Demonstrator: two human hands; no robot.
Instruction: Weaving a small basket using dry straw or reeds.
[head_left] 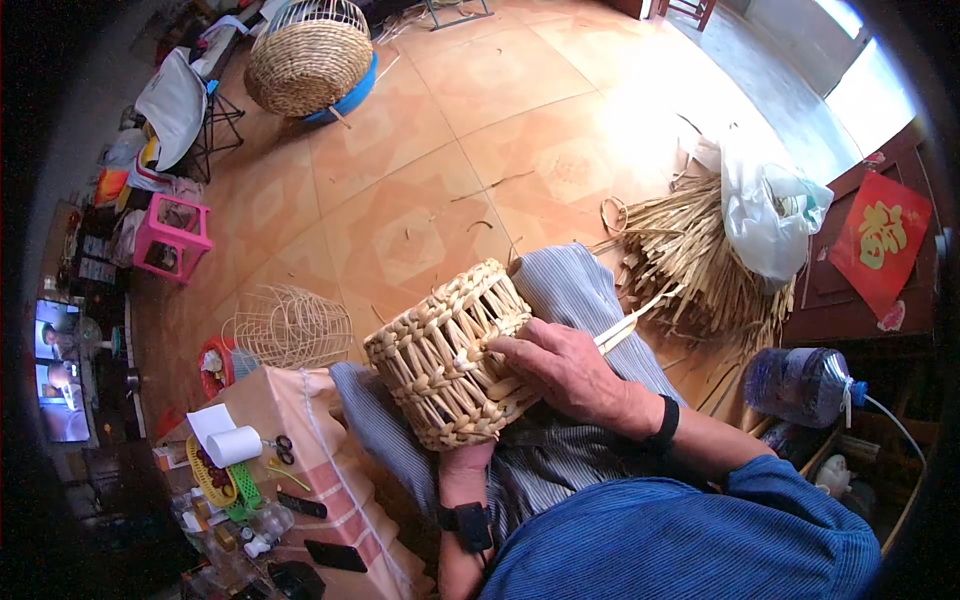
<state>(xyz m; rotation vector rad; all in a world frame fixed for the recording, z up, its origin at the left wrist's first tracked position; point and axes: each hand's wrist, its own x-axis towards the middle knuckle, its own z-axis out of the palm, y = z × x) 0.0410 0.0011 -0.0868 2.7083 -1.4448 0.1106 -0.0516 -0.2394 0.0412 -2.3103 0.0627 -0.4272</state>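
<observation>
Woven basket (452,352) over lap (575,290), right hand (568,372) on it.
Fingers (512,350) touch its side; left hand (470,460) mostly hidden; can't tell either grip.

One small basket (450,365) right at the fingers (510,350), one big basket (308,70) far beyond them, so that's two in straw! Left of the fingers, one pink stool (150,232), one frame (293,325), one scissors (285,450); rightward, one straw heap (690,245), one white bag (762,215), one jug (792,385).

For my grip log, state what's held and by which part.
A woven straw basket, by its right side in the right hand; the left hand, at its near edge, is mostly hidden.
</observation>
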